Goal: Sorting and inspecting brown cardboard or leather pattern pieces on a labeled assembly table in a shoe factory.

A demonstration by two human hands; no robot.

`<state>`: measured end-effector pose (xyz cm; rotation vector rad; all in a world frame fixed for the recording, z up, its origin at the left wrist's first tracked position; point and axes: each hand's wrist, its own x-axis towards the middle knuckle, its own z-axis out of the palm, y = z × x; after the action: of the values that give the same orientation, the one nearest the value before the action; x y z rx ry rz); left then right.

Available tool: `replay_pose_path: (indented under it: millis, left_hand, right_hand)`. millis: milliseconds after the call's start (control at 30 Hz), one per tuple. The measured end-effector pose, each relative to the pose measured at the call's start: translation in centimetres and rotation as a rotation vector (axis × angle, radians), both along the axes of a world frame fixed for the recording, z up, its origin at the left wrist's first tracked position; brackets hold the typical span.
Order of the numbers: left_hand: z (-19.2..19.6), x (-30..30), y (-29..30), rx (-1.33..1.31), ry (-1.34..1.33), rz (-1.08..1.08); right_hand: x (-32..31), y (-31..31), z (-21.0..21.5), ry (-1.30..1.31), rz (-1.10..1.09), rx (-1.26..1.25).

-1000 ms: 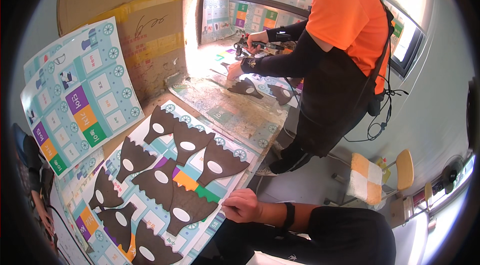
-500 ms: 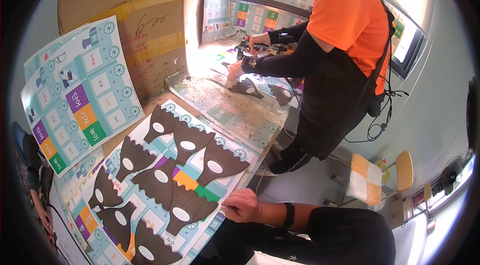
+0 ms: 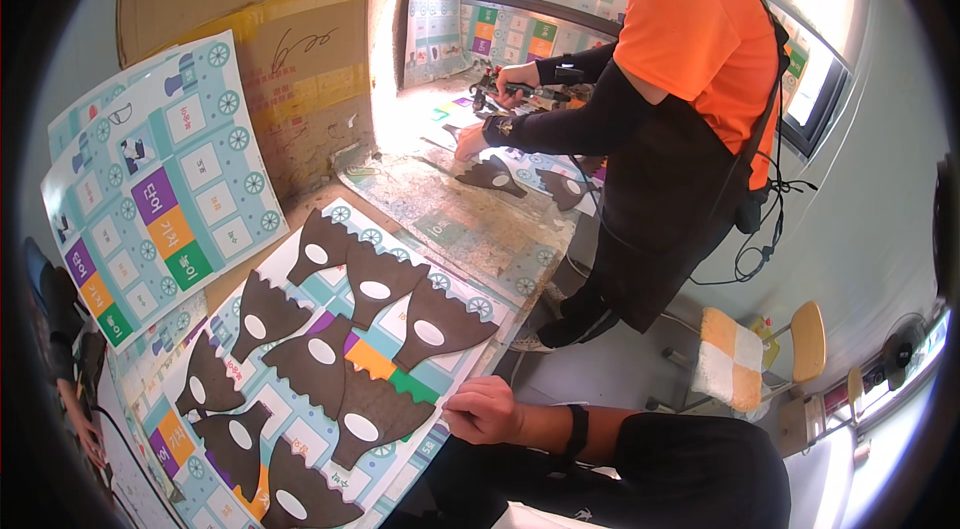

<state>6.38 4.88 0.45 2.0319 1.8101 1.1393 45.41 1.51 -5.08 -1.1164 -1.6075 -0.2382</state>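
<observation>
Right hand [image 3: 484, 410] loosely curled beside dark scalloped pieces [image 3: 315, 379], can't tell if it's gripping, left hand out of view

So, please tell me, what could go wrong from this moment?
The right hand is right beside a scalloped dark-brown cutout in a crowded group, so a small bump might shift several. The black cable hanging behind the co-worker could snag, perhaps on the checkered-seat chair. The tilted teal printed sheet might slip down.
</observation>
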Motion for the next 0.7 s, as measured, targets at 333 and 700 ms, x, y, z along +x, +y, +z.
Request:
replay_pose_path:
  millis: [333,700]
  left_hand:
    - [-0.14,-0.16,0.20,0.000,0.014,-0.009]
    - [-0.03,-0.29,0.04,-0.033,0.001,-0.003]
  right_hand:
    - [-0.03,-0.06,0.28,-0.007,-0.001,-0.003]
    - [-0.13,-0.10,0.32,-0.002,0.002,-0.007]
